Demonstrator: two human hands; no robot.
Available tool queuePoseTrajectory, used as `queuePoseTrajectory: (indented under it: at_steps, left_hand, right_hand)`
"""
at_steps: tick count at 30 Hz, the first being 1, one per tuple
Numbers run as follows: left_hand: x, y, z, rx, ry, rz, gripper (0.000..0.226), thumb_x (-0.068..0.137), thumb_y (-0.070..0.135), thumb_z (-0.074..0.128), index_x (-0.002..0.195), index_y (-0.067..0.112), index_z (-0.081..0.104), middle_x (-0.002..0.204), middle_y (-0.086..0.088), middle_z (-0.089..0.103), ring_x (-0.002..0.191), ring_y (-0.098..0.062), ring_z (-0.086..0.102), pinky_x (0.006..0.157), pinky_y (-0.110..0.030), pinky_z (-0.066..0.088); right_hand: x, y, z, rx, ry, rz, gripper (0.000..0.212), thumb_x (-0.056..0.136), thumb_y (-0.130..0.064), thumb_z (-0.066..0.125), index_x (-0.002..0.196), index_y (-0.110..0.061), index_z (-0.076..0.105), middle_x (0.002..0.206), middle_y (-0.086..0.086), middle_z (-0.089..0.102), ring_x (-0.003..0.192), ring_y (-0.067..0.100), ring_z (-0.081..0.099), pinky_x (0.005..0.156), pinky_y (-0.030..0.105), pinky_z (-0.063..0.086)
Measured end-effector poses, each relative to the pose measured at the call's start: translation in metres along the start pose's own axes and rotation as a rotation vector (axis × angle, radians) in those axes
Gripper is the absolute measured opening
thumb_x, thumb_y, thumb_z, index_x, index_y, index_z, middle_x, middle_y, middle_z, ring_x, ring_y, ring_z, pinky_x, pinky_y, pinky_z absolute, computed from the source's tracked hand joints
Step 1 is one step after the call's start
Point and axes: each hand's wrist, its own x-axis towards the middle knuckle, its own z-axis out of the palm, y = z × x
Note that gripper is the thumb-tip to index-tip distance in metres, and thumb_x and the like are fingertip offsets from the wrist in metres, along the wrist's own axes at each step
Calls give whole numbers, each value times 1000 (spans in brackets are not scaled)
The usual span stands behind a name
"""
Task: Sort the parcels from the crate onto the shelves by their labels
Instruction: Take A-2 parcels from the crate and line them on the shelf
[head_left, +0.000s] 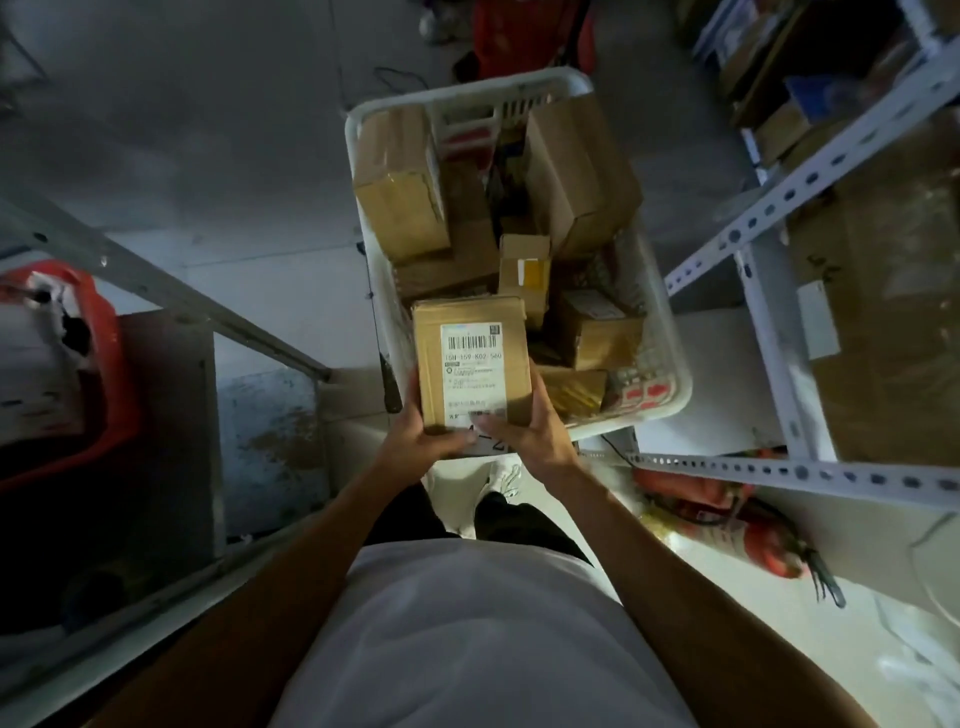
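Dim storeroom with a grey floor (197, 130), brighter near right. A white slotted-steel rack (779, 208) stands right, a grey metal frame (156, 283) left beside a red bin (98, 364); fire extinguishers (727, 519) lie near right

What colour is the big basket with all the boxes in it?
The crate is white plastic; the head view shows it.

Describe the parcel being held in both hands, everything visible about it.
The held parcel is a small brown cardboard box, closed and taped, its broad face turned up toward the camera. A white shipping label with a barcode and printed lines covers much of that face; the small print is blurred. The left hand and right hand grip its near end from either side, thumbs on top. It is held over the near end of the white crate.
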Motion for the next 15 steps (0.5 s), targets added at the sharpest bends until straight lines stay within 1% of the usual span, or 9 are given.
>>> queuePoseTrajectory:
  at_steps: [2,3,4,5,6,7,9,12,15]
  left_hand:
    - [-1,18,-5,-27,4,58,87,82,-15,66,133,41,25,123,18,53,111,8,59,78,-11,53]
    - [0,27,-9,-36,9,98,86,82,-16,65,133,40,26,121,22,51,105,16,58,77,-8,51]
    - [2,34,-15,-21,-11,127,89,82,-16,65,139,39,24,121,25,50,104,21,56,79,-8,51]
    - [4,40,-22,-2,-50,147,95,83,-13,66,147,37,18,124,27,49,106,22,54,83,-9,51]
    - [5,47,-29,26,-113,151,102,83,-8,69,154,35,8,129,26,49,113,20,52,88,-12,51]
    - [3,55,-35,43,-179,159,108,83,-1,72,157,34,1,138,21,48,122,15,49,95,-17,50]
    - [-1,67,-43,97,-283,176,114,79,12,75,157,37,-4,152,10,41,137,-2,43,105,-30,47]
    - [-12,77,-39,146,-396,209,108,79,12,72,158,31,1,149,8,49,136,-11,47,107,-34,46]
    - [-22,72,-26,208,-509,226,99,80,9,71,157,30,13,142,10,57,130,-9,54,104,-29,49]
  right_hand:
    - [-5,-5,10,40,37,-38,78,83,4,75,145,-20,34,129,8,66,120,25,64,97,48,54]
    - [-9,-7,15,66,70,-57,80,84,2,75,147,-20,32,131,10,65,121,28,63,100,52,52]
    - [-13,-11,20,92,110,-83,80,84,1,75,147,-20,30,132,13,64,121,31,63,100,53,52]
    - [-19,-15,25,127,148,-112,80,84,3,73,147,-21,30,133,16,62,122,32,62,99,53,53]
    - [-26,-20,28,154,192,-152,80,84,3,73,147,-24,31,134,17,61,123,33,61,98,52,53]
    - [-33,-25,32,177,241,-189,82,83,0,74,147,-30,32,137,16,59,126,33,59,98,52,54]
    - [-48,-30,37,181,315,-229,89,82,-9,79,149,-40,30,141,11,55,130,31,56,97,53,54]
    - [-75,-25,41,198,401,-226,101,80,-18,82,155,-40,19,143,7,54,128,29,58,92,54,55]
    - [-111,-13,42,244,506,-234,101,82,-10,80,157,-33,17,142,9,54,126,29,60,87,49,58]
